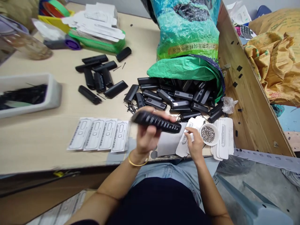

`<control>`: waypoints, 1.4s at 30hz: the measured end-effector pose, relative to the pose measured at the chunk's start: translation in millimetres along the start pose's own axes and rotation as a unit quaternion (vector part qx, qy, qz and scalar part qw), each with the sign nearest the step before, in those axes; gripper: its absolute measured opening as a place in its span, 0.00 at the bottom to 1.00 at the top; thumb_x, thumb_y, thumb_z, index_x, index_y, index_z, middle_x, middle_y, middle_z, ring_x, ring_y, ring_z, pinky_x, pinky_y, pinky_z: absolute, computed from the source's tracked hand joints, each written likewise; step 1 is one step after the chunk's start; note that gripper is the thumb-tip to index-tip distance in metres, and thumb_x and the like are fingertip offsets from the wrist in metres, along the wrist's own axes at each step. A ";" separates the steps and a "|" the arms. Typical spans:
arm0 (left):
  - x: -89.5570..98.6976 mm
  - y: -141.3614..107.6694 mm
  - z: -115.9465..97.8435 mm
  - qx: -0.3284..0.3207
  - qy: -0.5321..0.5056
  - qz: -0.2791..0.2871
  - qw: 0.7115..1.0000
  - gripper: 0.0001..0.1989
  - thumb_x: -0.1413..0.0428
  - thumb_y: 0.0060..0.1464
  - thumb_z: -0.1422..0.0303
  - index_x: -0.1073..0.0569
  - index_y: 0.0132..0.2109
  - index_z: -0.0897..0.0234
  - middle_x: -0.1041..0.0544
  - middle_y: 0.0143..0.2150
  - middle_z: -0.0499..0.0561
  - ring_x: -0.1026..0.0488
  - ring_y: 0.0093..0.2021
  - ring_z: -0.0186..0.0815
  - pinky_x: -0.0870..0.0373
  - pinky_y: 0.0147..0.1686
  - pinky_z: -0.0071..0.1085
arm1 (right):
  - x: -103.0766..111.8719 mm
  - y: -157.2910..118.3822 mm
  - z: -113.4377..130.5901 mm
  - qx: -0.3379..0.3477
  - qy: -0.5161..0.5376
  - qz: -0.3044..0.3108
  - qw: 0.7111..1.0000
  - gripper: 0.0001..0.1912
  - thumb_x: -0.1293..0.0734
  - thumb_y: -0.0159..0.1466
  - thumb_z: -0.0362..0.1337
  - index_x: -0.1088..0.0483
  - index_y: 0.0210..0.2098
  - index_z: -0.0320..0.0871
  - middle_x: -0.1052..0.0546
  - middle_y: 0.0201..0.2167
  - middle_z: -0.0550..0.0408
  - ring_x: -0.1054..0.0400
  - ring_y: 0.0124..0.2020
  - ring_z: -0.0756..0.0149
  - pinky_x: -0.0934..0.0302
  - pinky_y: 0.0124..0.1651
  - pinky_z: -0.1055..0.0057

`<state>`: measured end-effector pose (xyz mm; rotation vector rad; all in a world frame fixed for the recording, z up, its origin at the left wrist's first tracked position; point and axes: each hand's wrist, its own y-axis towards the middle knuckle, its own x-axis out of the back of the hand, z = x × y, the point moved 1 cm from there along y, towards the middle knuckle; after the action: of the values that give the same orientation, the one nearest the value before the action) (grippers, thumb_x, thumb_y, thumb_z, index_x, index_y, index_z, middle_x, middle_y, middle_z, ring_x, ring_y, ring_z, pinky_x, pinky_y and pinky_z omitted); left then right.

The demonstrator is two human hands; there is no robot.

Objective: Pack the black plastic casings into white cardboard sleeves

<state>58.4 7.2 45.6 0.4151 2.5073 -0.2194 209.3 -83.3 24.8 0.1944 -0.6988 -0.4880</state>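
My left hand (148, 134) grips a long black plastic case (159, 122), with a row of slots facing up, above the table's front part. My right hand (195, 144) is over white printed cards (184, 142), its fingertips slightly apart at the cards' upper edge. I cannot make out anything between them. Beside this hand a white bowl (208, 134) of small shiny metal pieces rests by another stack of white cards (223, 137). Behind my hands, a heap of similar black cases (154, 103) spills from a green and blue woven sack (185, 68).
Four-sided printed cards (96, 134) lie in a row at left front. Loose black cases (99, 82) lie farther back. A white bin (52, 95) holds thin black pieces. A green basket (103, 45) carries white cards. A wooden board (253, 78) walls the right side.
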 end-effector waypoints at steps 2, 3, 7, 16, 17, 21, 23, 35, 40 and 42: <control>9.5 2.1 9.4 0.005 0.090 0.027 0.996 0.21 0.34 0.41 0.60 0.30 0.41 0.62 0.23 0.40 0.53 0.26 0.44 0.41 0.31 0.50 0.42 | 16.3 10.0 -12.0 -0.002 -0.056 -0.043 0.998 0.09 0.41 0.66 0.37 0.31 0.41 0.43 0.25 0.36 0.50 0.32 0.39 0.62 0.39 0.45 0.65; 13.8 5.8 17.3 0.014 0.109 0.007 0.994 0.21 0.34 0.41 0.60 0.30 0.41 0.63 0.23 0.38 0.52 0.25 0.42 0.40 0.31 0.49 0.41 | 24.3 16.7 -18.1 0.006 -0.094 -0.036 0.995 0.09 0.41 0.66 0.37 0.30 0.40 0.43 0.24 0.36 0.50 0.33 0.39 0.61 0.40 0.46 0.63; 22.7 28.5 41.0 0.072 -0.002 -0.088 0.993 0.22 0.40 0.50 0.57 0.35 0.48 0.61 0.24 0.42 0.53 0.24 0.41 0.39 0.29 0.46 0.43 | 44.4 45.8 -40.7 0.047 -0.282 0.150 0.946 0.08 0.37 0.63 0.36 0.30 0.40 0.42 0.24 0.39 0.47 0.35 0.44 0.55 0.46 0.49 0.59; 36.9 52.0 36.3 0.062 0.069 -0.101 0.991 0.22 0.47 0.56 0.54 0.37 0.51 0.63 0.26 0.46 0.58 0.26 0.48 0.45 0.32 0.51 0.49 | 26.9 88.5 -75.6 -0.068 -0.382 0.313 0.867 0.16 0.27 0.50 0.34 0.32 0.37 0.39 0.27 0.40 0.42 0.38 0.46 0.47 0.52 0.48 0.54; 39.3 55.0 36.3 0.033 0.140 -0.112 0.983 0.24 0.47 0.55 0.54 0.38 0.53 0.63 0.27 0.50 0.60 0.29 0.52 0.46 0.35 0.54 0.50 | 26.9 92.9 -77.7 -0.087 -0.356 0.327 0.871 0.12 0.28 0.50 0.33 0.31 0.33 0.40 0.26 0.37 0.44 0.37 0.45 0.49 0.52 0.46 0.56; 32.9 58.8 27.1 -0.142 0.380 -0.129 0.905 0.40 0.38 0.47 0.59 0.46 0.63 0.63 0.46 0.66 0.62 0.52 0.67 0.48 0.56 0.65 0.48 | 33.6 105.9 -74.9 -0.087 -0.293 0.350 0.886 0.07 0.32 0.54 0.34 0.35 0.25 0.42 0.27 0.28 0.57 0.35 0.38 0.61 0.50 0.45 0.62; 18.5 52.5 21.8 -0.144 0.378 -0.058 0.913 0.40 0.38 0.47 0.60 0.45 0.63 0.63 0.48 0.67 0.61 0.52 0.67 0.48 0.55 0.65 0.48 | 37.3 109.5 -66.7 -0.059 -0.242 0.311 0.917 0.06 0.33 0.56 0.35 0.36 0.26 0.43 0.27 0.28 0.58 0.36 0.37 0.64 0.49 0.47 0.63; -27.2 9.5 13.8 0.235 -0.030 0.173 0.956 0.30 0.41 0.52 0.62 0.43 0.60 0.57 0.27 0.45 0.56 0.25 0.33 0.36 0.26 0.35 0.37 | 17.5 84.2 -11.3 -0.034 0.234 0.086 0.968 0.09 0.35 0.59 0.41 0.35 0.38 0.46 0.29 0.41 0.53 0.35 0.43 0.63 0.40 0.48 0.62; -20.9 7.6 18.1 0.133 0.114 0.121 0.977 0.26 0.40 0.50 0.63 0.40 0.55 0.59 0.30 0.46 0.52 0.29 0.41 0.36 0.30 0.39 0.31 | -12.9 56.0 5.1 -0.095 0.170 0.064 0.979 0.09 0.39 0.63 0.41 0.31 0.38 0.44 0.32 0.42 0.51 0.36 0.45 0.63 0.42 0.51 0.63; -18.8 5.5 24.9 0.130 0.136 0.101 0.977 0.28 0.41 0.51 0.62 0.43 0.56 0.59 0.30 0.42 0.50 0.29 0.38 0.34 0.31 0.38 0.30 | -19.0 52.1 6.0 -0.102 0.183 0.033 0.977 0.10 0.39 0.63 0.41 0.32 0.30 0.43 0.32 0.36 0.54 0.36 0.42 0.64 0.42 0.49 0.65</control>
<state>88.0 1.7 35.6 0.8523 2.6854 -0.4378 211.8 -28.6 35.7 0.0640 -0.2912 -0.4412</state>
